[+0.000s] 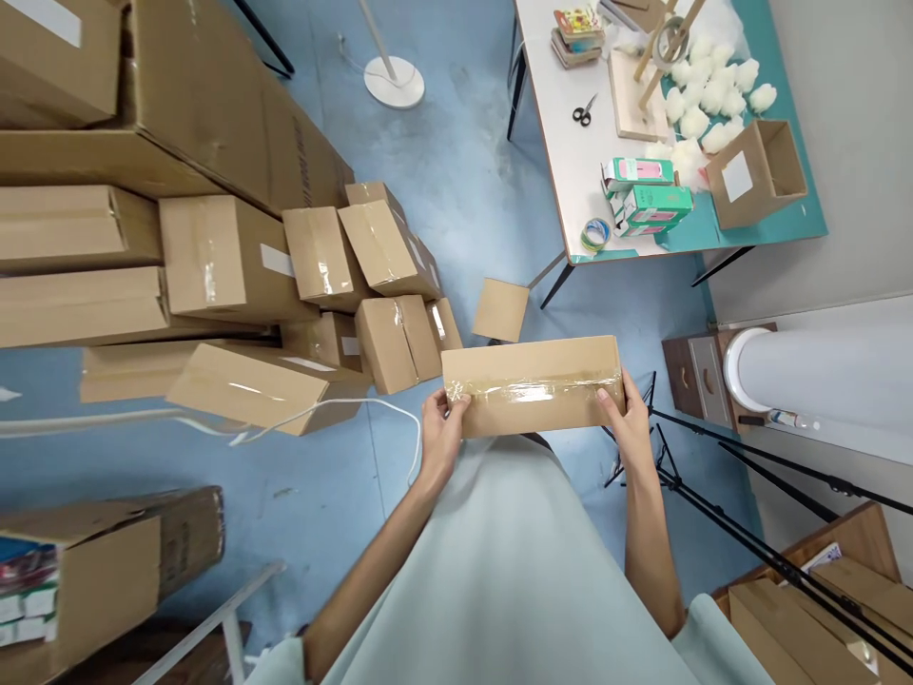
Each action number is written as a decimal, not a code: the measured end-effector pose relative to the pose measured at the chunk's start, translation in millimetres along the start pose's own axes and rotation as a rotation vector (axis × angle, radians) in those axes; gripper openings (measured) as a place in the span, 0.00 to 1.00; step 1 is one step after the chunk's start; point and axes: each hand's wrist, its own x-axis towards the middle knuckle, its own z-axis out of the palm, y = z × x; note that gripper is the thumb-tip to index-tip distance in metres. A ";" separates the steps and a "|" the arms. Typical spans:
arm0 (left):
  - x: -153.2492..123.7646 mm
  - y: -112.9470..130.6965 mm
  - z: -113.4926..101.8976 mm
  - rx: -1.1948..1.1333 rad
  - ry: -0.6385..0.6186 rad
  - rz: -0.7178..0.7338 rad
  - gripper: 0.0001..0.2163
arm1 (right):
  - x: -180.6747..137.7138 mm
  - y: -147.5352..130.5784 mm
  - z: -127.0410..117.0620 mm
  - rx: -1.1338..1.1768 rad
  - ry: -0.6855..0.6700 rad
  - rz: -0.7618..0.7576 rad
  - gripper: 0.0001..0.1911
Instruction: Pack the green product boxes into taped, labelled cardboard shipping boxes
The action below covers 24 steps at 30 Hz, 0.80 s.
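A long cardboard box (532,366), sealed with shiny clear tape along its upper face, is held level in front of my body. My left hand (443,430) grips its left end, thumb on the taped face and fingers around the edge. At the opposite end my right hand (628,419) clasps the box, its thumb pressed on top. The underside of the box and some fingertips are hidden. Just beyond it, a small cardboard box (501,309) stands on the floor.
Several taped cartons (399,342) are piled to the left, below a large carton (235,105). A white cable (342,401) crosses the floor. On the table (556,143) lie scissors (583,112), green boxes (652,207) and an open carton (756,176). Black tripod legs (742,533) stand at right.
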 end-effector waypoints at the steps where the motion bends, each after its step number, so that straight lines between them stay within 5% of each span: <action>1: 5.4 2.6 1.2 -0.005 0.009 -0.001 0.20 | 6.5 -4.6 3.8 -0.008 -0.016 -0.004 0.46; 6: 47.7 25.4 2.3 -0.100 0.080 -0.023 0.21 | 50.1 -28.7 37.5 -0.025 -0.089 -0.038 0.46; 14: 151.8 89.0 -7.5 -0.254 0.239 0.060 0.22 | 158.7 -83.9 126.6 -0.026 -0.238 -0.122 0.43; 24: 256.4 155.9 -15.7 -0.243 0.251 0.025 0.21 | 280.3 -168.2 223.6 -0.179 -0.254 -0.126 0.44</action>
